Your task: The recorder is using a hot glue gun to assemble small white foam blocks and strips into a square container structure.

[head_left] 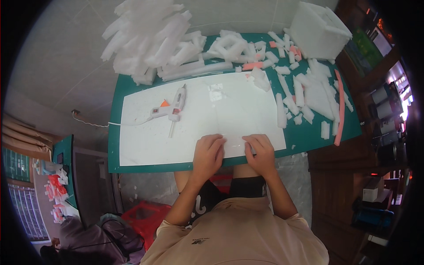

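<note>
My left hand [209, 152] rests at the front edge of a white sheet [145, 143], its fingers curled together and pointing inward. Opposite it, a short gap away, my right hand [260, 152] mirrors that pose with bent fingers on the same sheet. Faint pale glints show between the fingertips; whether they belong to a thin held piece or to the shiny surface, I cannot make out. Farther left on the sheet lies a white glue gun [177, 106] with an orange trigger [164, 103] and a glue stick [171, 129] poking out. Neither hand touches it.
The sheet covers much of a green table [114, 145]. White foam strips [150, 39] are heaped at the back left. A white foam box [319, 33], loose foam scraps [313, 92] and a long pink strip [340, 110] lie on the right. A white cord [95, 125] runs off left.
</note>
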Action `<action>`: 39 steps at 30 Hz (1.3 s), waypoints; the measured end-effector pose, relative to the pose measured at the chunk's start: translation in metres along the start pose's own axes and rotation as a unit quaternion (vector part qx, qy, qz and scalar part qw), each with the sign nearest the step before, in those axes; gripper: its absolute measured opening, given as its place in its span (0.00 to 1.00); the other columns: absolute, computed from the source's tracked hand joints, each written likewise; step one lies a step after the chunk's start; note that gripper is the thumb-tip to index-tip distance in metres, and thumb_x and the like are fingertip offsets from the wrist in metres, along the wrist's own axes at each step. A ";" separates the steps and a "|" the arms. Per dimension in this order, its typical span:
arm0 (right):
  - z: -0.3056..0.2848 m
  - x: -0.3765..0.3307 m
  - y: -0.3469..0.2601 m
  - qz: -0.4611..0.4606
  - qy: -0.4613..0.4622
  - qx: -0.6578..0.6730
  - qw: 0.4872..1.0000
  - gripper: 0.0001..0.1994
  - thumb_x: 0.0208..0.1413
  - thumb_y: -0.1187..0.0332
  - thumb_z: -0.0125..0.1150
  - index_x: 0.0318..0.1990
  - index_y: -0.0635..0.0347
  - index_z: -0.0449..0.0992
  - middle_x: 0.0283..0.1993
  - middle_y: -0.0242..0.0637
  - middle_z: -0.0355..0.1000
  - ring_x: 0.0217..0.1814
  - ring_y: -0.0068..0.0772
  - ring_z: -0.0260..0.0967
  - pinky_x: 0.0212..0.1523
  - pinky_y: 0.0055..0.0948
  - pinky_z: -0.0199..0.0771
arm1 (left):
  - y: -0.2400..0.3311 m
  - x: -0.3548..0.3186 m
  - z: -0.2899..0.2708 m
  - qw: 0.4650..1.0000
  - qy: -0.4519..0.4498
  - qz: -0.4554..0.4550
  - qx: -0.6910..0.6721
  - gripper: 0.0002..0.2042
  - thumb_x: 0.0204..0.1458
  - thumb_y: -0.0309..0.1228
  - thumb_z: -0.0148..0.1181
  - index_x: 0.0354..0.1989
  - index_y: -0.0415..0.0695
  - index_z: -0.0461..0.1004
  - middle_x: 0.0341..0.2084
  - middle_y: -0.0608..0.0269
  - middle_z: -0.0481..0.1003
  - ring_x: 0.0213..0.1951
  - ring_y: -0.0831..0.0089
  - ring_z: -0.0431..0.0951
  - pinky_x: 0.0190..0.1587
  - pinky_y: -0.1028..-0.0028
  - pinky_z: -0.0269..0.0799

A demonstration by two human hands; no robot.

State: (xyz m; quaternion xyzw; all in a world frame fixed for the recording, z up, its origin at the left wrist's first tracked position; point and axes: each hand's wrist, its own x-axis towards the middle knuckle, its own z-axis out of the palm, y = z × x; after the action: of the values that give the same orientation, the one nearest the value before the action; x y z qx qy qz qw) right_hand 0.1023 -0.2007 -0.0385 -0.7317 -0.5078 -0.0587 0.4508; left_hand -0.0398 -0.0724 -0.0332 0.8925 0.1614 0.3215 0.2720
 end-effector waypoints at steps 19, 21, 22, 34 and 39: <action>0.001 0.005 -0.009 -0.006 -0.064 -0.028 0.998 0.13 0.45 0.77 0.57 0.40 0.59 0.77 0.40 0.39 0.69 0.39 0.41 0.66 0.40 0.34 0.69 | -0.024 -0.018 -0.035 0.967 0.015 -0.124 0.221 0.24 0.50 0.36 0.58 0.51 0.33 0.65 0.55 0.38 0.61 0.56 0.46 0.62 0.55 0.55 0.57; 0.002 0.005 -0.008 -0.007 -0.054 -0.031 0.998 0.13 0.44 0.76 0.57 0.40 0.58 0.76 0.39 0.38 0.69 0.37 0.41 0.65 0.38 0.35 0.70 | -0.026 -0.015 -0.034 0.966 0.023 -0.124 0.227 0.24 0.50 0.36 0.58 0.51 0.33 0.65 0.55 0.38 0.61 0.55 0.46 0.62 0.54 0.56 0.58; 0.002 0.005 -0.007 -0.017 -0.051 -0.030 0.998 0.13 0.44 0.76 0.57 0.40 0.58 0.76 0.39 0.38 0.69 0.37 0.41 0.65 0.38 0.35 0.70 | -0.027 -0.012 -0.033 0.964 0.024 -0.127 0.231 0.24 0.50 0.36 0.57 0.51 0.32 0.65 0.55 0.39 0.62 0.55 0.46 0.62 0.53 0.56 0.59; 0.001 0.004 -0.004 -0.021 -0.046 -0.014 0.999 0.12 0.43 0.76 0.58 0.38 0.59 0.76 0.39 0.39 0.70 0.38 0.42 0.66 0.38 0.36 0.69 | -0.037 0.011 -0.030 0.955 0.027 -0.118 0.270 0.13 0.49 0.26 0.54 0.42 0.33 0.67 0.42 0.44 0.68 0.41 0.51 0.68 0.43 0.60 0.64; 0.000 0.003 -0.003 -0.007 -0.047 -0.002 0.999 0.12 0.43 0.77 0.58 0.39 0.59 0.76 0.39 0.39 0.70 0.39 0.42 0.66 0.39 0.37 0.70 | -0.041 0.014 -0.032 0.957 0.064 -0.094 0.267 0.11 0.48 0.23 0.53 0.40 0.33 0.66 0.38 0.44 0.68 0.38 0.51 0.68 0.42 0.59 0.65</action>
State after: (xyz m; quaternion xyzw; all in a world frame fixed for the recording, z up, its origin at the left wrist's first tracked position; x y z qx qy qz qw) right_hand 0.1021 -0.1985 -0.0349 -0.7309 -0.5336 -0.0286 0.4246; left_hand -0.0550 -0.0209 -0.0300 0.8909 0.3420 0.2961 0.0418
